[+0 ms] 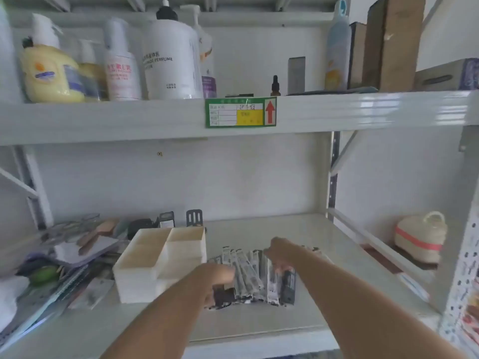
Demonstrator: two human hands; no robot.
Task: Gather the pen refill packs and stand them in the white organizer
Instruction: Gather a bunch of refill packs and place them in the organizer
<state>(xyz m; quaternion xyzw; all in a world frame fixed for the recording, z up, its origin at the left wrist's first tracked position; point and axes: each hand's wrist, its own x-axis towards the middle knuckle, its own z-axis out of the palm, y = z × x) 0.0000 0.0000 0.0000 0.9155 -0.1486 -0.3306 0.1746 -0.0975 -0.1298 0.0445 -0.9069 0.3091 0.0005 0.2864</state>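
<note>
Lower shelf (298, 320) carries everything. One white organizer (160, 263), several compartments, all empty as seen; sits just left of the pen refill packs (250, 277). Packs lie flat, fanned and overlapping; roughly a dozen, exact count unclear through blur. Two hands on the pile: left hand (217, 277) at its left edge, right hand (278, 252) over the right part. Fingers curled onto packs; firm grip or not, cannot tell. Advice: square the fan into one bundle, ends aligned, before lifting.
</note>
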